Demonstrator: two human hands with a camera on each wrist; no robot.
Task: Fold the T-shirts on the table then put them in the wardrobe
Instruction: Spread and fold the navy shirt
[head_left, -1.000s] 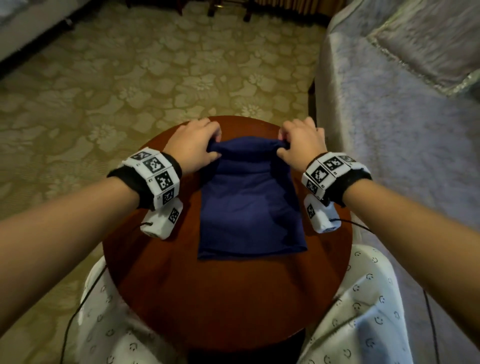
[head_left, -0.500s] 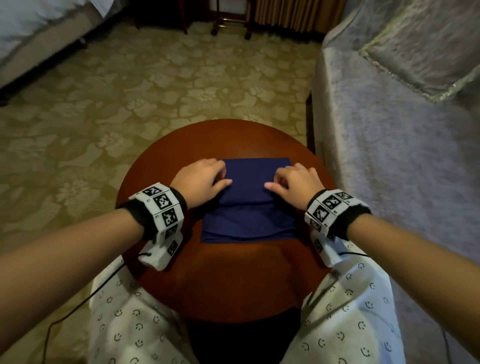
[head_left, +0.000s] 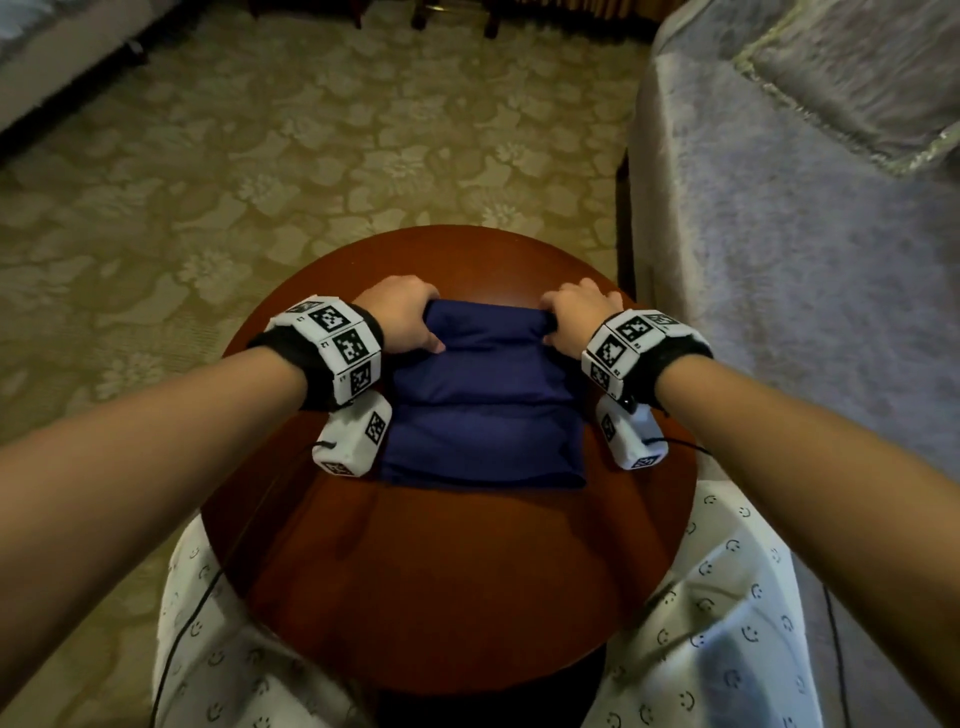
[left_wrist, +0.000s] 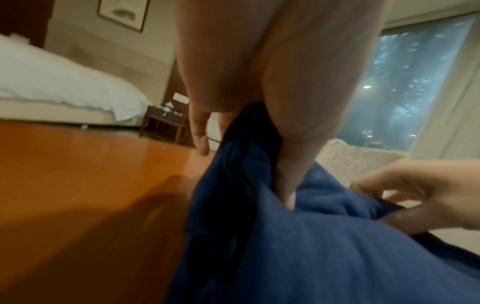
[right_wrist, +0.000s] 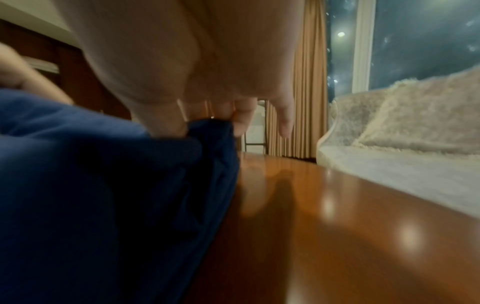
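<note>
A navy blue T-shirt (head_left: 483, 410), folded into a small rectangle, lies on the round reddish wooden table (head_left: 447, 571). My left hand (head_left: 402, 317) pinches its far left corner, thumb on top of the cloth (left_wrist: 259, 236). My right hand (head_left: 574, 319) pinches the far right corner, where the cloth (right_wrist: 103, 185) bunches under the thumb. The far edge is lifted a little between both hands. The near edge lies flat on the table. No wardrobe is in view.
A sofa under a grey textured cover (head_left: 805, 234) stands close on the right of the table. Patterned carpet (head_left: 260, 156) stretches beyond and to the left. A white bed (left_wrist: 52, 82) and a small bedside table (left_wrist: 166, 123) stand further off. My knees flank the table's near edge.
Half a second ago both hands lay on top of the folded shirt; now they have moved to its far corners, pinch them and lift that edge.
</note>
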